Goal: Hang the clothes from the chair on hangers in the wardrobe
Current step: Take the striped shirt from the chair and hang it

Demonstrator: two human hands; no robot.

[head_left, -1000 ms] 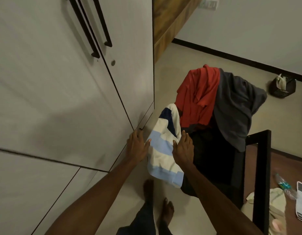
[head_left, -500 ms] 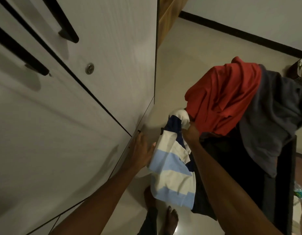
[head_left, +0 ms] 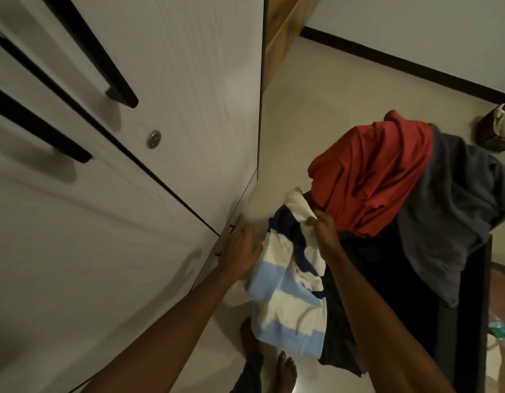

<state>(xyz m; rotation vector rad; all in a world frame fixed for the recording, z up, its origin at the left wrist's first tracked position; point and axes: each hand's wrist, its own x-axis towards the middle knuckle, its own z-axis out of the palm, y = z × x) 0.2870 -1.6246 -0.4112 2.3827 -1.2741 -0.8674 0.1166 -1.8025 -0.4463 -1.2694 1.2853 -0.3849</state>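
Far left, closed wardrobe doors (head_left: 189,80) with long black handles (head_left: 104,61), no hanger in sight. Just right of the lower door edge, left hand (head_left: 241,249) with fingers fairly straight, laid against the near-left edge of the striped shirt (head_left: 285,296), pressing or steadying, not clearly curled round it. Striped shirt itself hanging off the chair's left side, long axis running from far to near, top bunched at the far end. Right hand (head_left: 323,231) at that far end, fingers curled and pinching the white cloth, so probably the lifting hand. Further right, red garment (head_left: 370,177) and grey garment (head_left: 455,211) draped over the chair (head_left: 478,302). Probable next: shirt lifted clear, leftward, towards the wardrobe.
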